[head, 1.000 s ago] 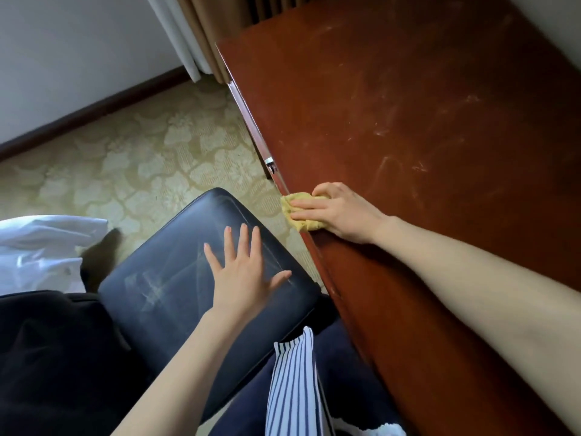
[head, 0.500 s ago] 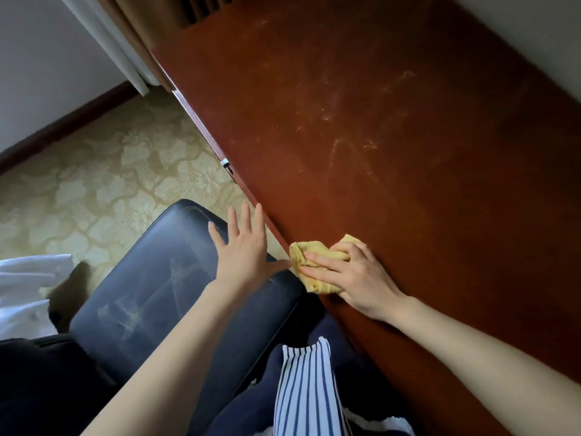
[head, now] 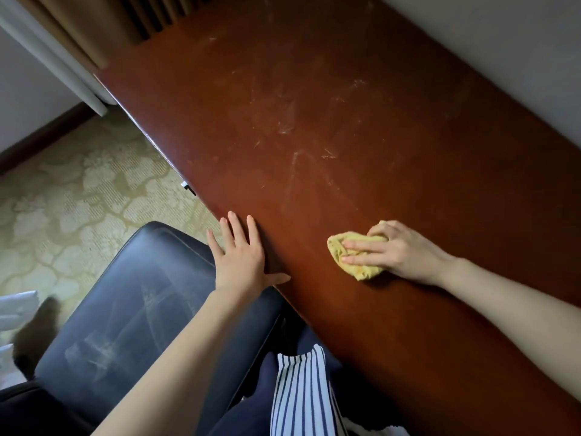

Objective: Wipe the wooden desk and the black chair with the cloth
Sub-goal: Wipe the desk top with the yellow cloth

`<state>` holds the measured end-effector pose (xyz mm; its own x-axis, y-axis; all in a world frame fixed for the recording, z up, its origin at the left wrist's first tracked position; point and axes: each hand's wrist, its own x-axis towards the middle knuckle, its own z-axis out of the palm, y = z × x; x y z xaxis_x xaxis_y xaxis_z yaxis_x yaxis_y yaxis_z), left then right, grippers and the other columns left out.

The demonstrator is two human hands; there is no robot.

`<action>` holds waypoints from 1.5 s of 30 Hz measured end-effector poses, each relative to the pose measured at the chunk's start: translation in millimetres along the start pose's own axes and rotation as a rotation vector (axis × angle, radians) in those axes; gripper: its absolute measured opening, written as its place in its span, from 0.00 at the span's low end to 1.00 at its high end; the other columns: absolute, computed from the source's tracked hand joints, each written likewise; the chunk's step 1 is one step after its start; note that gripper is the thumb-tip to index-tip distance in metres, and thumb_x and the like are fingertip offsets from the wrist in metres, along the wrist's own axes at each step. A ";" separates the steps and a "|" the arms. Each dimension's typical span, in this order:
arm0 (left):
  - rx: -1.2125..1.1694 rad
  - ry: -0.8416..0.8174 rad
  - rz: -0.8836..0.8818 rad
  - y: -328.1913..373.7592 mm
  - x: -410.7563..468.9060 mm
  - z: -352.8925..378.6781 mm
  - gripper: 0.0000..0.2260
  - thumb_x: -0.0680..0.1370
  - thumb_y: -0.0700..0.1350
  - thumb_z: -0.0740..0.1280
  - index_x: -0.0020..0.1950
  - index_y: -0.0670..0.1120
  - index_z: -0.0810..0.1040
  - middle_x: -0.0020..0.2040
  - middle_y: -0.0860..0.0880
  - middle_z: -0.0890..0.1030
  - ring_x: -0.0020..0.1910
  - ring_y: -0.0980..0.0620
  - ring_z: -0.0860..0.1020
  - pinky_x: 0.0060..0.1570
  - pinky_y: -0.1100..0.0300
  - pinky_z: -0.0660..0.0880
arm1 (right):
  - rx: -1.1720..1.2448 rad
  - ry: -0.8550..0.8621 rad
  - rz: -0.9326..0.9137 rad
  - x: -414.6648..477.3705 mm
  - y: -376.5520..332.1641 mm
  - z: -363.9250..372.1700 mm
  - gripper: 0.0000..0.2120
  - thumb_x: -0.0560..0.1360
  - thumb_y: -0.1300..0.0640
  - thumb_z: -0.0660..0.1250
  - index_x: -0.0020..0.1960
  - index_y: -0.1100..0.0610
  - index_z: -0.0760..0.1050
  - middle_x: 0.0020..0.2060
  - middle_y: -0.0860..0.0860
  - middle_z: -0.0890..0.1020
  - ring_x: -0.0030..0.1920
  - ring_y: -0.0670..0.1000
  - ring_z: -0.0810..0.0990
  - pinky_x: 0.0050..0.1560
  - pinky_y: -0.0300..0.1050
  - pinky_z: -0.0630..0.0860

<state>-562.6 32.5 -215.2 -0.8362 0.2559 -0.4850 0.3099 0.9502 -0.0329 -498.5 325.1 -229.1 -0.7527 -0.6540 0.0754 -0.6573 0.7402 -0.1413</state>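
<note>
The reddish-brown wooden desk [head: 345,127] runs diagonally across the view, its top marked with pale streaks and smudges. A crumpled yellow cloth [head: 349,256] lies on the desk near its front edge, pressed down under the fingers of my right hand [head: 396,250]. My left hand [head: 240,256] is spread flat with fingers apart, resting across the desk's front edge and the near corner of the black chair seat [head: 125,316]. The chair's dark leather seat shows dusty whitish streaks.
Patterned beige carpet [head: 78,196] covers the floor left of the desk. Brown curtains [head: 103,23] and a white frame stand at the desk's far end. A pale wall runs along the desk's right side. White fabric [head: 15,313] lies at the left edge; striped clothing [head: 298,391] is below.
My right hand has slid the cloth from the desk's front edge further onto the desktop, to the right. My left hand has shifted from the chair seat up to the desk's edge.
</note>
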 end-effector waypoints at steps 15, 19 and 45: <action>0.005 -0.040 -0.015 3.8 1.4 -3.8 0.59 0.65 0.72 0.65 0.76 0.38 0.37 0.76 0.32 0.41 0.75 0.33 0.43 0.70 0.36 0.43 | 0.112 0.152 0.987 133.4 18.4 14.5 0.20 0.78 0.50 0.63 0.69 0.39 0.68 0.71 0.41 0.67 0.57 0.54 0.65 0.58 0.47 0.60; 0.021 -0.044 -0.015 3.7 2.1 -4.6 0.59 0.65 0.73 0.64 0.76 0.38 0.37 0.75 0.32 0.41 0.75 0.33 0.43 0.71 0.37 0.45 | 0.131 0.144 0.848 148.8 -29.5 28.9 0.22 0.78 0.52 0.63 0.70 0.38 0.65 0.71 0.41 0.67 0.57 0.53 0.66 0.57 0.46 0.62; 0.202 0.049 0.331 80.6 60.7 -47.0 0.55 0.67 0.75 0.59 0.76 0.43 0.35 0.74 0.38 0.30 0.74 0.37 0.33 0.68 0.33 0.38 | 0.082 0.128 0.693 -37.1 77.7 -7.9 0.29 0.69 0.61 0.74 0.67 0.45 0.71 0.66 0.47 0.74 0.52 0.60 0.73 0.53 0.55 0.70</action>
<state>-609.6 133.0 -206.2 -0.6950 0.5557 -0.4562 0.6455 0.7617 -0.0555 -522.0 408.1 -235.0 -0.9984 -0.0100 0.0557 -0.0249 0.9619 -0.2724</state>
